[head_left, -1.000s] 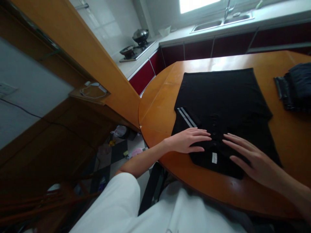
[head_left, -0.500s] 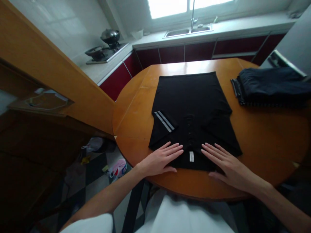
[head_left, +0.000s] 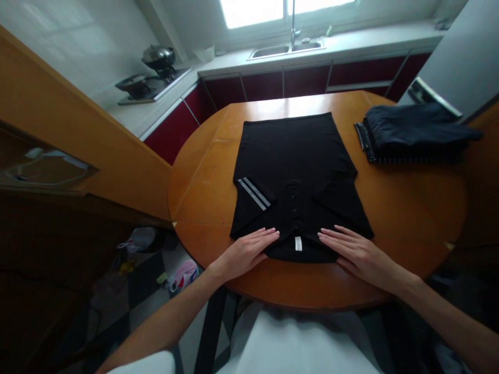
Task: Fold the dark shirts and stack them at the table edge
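A black polo shirt lies spread on the round wooden table, its collar end towards me. It has a buttoned placket, a white neck label and a folded-in sleeve with two pale stripes on the left. My left hand is at the shirt's near left shoulder, fingers on top and thumb drawn in at the edge. At the near right shoulder, my right hand rests the same way, its thumb tip hidden at the cloth's edge. The label lies between both hands.
A stack of folded dark clothes sits at the right of the wooden table. Behind are a counter with a sink and a stove with a pot and a pan. Bags lie on the floor at left.
Both thumbs have moved from spread apart on the near side to drawn in at the shirt's near edge. The view has shifted slightly right; the shirt lies as before.
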Demonstrator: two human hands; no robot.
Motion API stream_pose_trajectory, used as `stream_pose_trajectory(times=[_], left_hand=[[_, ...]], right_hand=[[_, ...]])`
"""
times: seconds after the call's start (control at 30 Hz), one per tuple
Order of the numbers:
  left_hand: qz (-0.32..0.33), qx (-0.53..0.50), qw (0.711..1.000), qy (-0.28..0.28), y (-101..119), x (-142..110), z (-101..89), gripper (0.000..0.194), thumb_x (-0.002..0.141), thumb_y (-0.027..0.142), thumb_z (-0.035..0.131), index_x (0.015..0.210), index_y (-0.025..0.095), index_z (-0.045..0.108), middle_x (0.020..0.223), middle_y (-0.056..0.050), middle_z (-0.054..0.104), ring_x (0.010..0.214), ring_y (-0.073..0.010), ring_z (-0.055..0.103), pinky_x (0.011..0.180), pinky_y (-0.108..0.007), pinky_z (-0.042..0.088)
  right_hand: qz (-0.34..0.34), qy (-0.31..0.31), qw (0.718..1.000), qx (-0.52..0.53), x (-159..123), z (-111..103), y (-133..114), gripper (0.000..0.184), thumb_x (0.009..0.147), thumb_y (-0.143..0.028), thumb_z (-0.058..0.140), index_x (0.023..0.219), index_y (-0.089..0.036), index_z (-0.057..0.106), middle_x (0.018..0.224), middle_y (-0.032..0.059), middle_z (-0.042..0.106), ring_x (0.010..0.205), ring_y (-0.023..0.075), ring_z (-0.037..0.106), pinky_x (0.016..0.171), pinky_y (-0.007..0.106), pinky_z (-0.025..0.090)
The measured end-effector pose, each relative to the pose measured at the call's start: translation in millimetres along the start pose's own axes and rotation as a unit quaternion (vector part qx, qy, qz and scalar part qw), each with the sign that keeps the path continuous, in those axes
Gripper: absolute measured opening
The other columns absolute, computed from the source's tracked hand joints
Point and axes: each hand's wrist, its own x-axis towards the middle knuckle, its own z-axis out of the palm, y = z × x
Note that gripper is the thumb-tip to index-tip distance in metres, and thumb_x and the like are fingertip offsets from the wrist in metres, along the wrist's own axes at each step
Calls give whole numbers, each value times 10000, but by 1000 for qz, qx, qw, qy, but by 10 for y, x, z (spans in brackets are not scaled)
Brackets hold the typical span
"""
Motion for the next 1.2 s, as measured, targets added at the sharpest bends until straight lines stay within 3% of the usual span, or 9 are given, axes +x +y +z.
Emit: stream_pose_trajectory(times=[0.33,0.43,0.53,0.7,0.87,1.03,1.2], left_hand=[[-30,-65,996,48,-107,50,3,362,1030,271,509,1377,214,596,1363,-85,663,1297,-226,603,1119,-416,494],[-76,-95,991,61,-96,98,-12,323,1023,301,531,1311,202,637,1273,-71,715,1191,-215,674,1045,-353,529],[-145,-110,981,68,-53,176,-73,290,1018,314,533,1240,195,675,1087,-41,769,950,-180,736,870,-266,557],[-201,-128,965,112,-48,337,-152,271,1004,354,526,1070,165,709,905,-11,728,779,-147,648,713,-223,479],[-242,-134,951,142,-112,487,-160,355,990,371,487,721,159,578,625,44,459,592,-103,420,551,-223,317],[-249,-127,946,167,-175,606,-174,358,985,363,495,694,162,552,620,44,426,583,-100,389,539,-227,286],[-240,-85,950,179,-241,662,-181,323,993,352,525,799,145,679,653,23,573,595,-108,484,564,-222,332]], right_hand=[[49,29,996,62,69,-87,50,443,956,-133,537,1380,-241,609,1344,67,679,1244,230,637,1099,443,496],[92,32,991,91,124,-147,72,342,965,-199,551,1282,-228,676,1248,75,728,1160,241,681,1030,420,540],[138,25,984,113,197,-201,95,287,975,-276,555,1215,-212,700,1148,76,759,1039,241,718,936,390,574],[241,45,956,162,337,-230,122,279,961,-386,569,1135,-225,716,1028,48,773,881,234,722,789,350,586],[318,91,924,192,481,-242,131,285,930,-437,588,1065,-239,742,958,41,768,873,256,700,749,363,575],[357,120,908,186,609,-243,176,301,922,-450,593,1044,-227,756,894,47,761,781,234,682,659,334,548],[376,138,905,142,688,-179,261,316,920,-435,604,1053,-189,753,874,70,753,730,229,675,630,344,521]])
